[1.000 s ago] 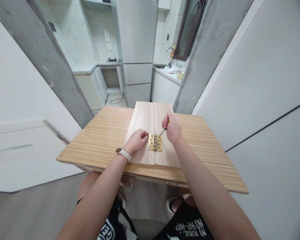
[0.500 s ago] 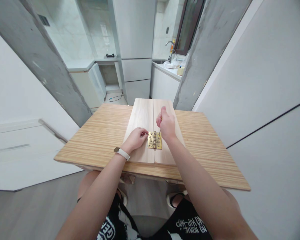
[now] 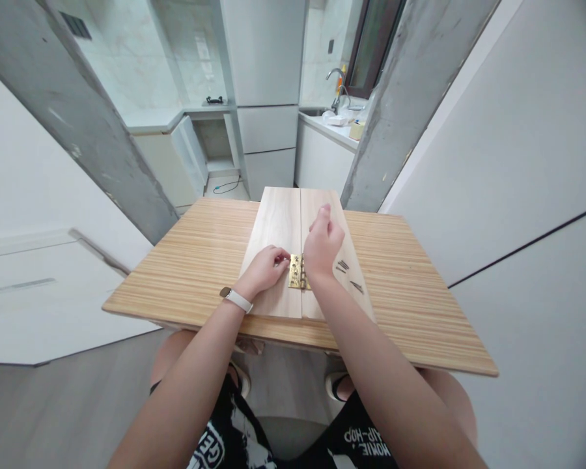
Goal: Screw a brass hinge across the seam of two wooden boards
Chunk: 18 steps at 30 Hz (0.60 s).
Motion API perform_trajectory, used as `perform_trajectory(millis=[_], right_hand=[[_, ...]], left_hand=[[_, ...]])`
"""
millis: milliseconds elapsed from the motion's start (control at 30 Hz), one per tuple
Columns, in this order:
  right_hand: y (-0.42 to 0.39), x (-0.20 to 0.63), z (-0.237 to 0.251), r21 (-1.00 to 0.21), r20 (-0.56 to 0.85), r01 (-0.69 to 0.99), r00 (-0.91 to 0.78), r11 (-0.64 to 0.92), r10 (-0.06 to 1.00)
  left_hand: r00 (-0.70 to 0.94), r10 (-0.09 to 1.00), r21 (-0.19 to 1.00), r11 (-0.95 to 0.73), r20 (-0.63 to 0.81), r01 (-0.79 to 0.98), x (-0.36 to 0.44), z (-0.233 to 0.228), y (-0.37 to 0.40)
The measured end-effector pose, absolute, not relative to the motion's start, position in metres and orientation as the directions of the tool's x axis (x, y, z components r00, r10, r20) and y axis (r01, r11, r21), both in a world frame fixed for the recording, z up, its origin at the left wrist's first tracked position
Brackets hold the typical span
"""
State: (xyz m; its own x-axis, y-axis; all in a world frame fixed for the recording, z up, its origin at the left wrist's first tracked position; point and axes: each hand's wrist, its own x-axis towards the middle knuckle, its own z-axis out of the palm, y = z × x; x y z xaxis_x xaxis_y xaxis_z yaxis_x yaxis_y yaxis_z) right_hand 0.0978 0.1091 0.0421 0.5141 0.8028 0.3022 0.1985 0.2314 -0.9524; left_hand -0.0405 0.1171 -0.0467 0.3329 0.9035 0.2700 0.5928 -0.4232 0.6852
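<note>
Likely to steady the hinge [image 3: 295, 271], the left grip [image 3: 267, 268] met its edge, pinch unclear; the right grip [image 3: 323, 244] was closed, contents hidden

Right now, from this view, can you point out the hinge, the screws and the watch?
Hinge [image 3: 295, 271]: head view, on its left leaf, beside the pin.
Screws [image 3: 342, 266]: head view, on the upper group lying on the board [image 3: 322, 199].
Watch [image 3: 239, 300]: head view, on its pale strap.

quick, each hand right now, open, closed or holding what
Left hand: loosely curled, fingertips by the hinge; any grip can't be told.
Right hand: closed, hiding part of the hinge and anything it holds.
</note>
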Motion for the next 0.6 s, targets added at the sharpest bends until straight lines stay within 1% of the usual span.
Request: perform_trajectory(millis=[100,167,233,300,367,433,500,567,600], right_hand=[[0.117,0.101,0.042,-0.954,0.29,0.228,0.544,0.193,0.787],[0.125,0.105,0.041,-0.963,0.265,0.194,0.543,0.188,0.797],[0.13,0.11,0.04,-0.969,0.248,0.14,0.516,0.205,0.82],[0.133,0.116,0.041,-0.97,0.243,0.086,0.441,0.229,0.864],[0.136,0.124,0.043,-0.972,0.231,0.02,0.285,0.236,0.93],[0.14,0.135,0.047,-0.978,0.194,-0.072,0.047,0.197,0.98],[0.144,0.148,0.05,-0.978,0.156,-0.163,-0.175,0.127,0.972],[0.149,0.158,0.051,-0.973,0.149,-0.215,-0.292,0.087,0.945],[0.151,0.162,0.051,-0.972,0.153,-0.216,-0.314,0.087,0.937]], left_hand=[[0.334,0.904,0.681,-0.422,0.267,0.598,-0.041,-0.047,0.117],[0.334,0.904,0.679,-0.422,0.266,0.601,-0.042,-0.046,0.116],[0.337,0.903,0.676,-0.425,0.268,0.602,-0.042,-0.046,0.116],[0.337,0.902,0.674,-0.427,0.27,0.603,-0.042,-0.047,0.116],[0.334,0.904,0.676,-0.423,0.268,0.603,-0.042,-0.047,0.116],[0.335,0.906,0.681,-0.417,0.258,0.602,-0.042,-0.047,0.117],[0.337,0.911,0.691,-0.402,0.237,0.601,-0.042,-0.045,0.119],[0.315,0.921,0.71,-0.38,0.23,0.593,-0.037,-0.04,0.119],[0.3,0.924,0.725,-0.375,0.238,0.578,-0.033,-0.037,0.119]])
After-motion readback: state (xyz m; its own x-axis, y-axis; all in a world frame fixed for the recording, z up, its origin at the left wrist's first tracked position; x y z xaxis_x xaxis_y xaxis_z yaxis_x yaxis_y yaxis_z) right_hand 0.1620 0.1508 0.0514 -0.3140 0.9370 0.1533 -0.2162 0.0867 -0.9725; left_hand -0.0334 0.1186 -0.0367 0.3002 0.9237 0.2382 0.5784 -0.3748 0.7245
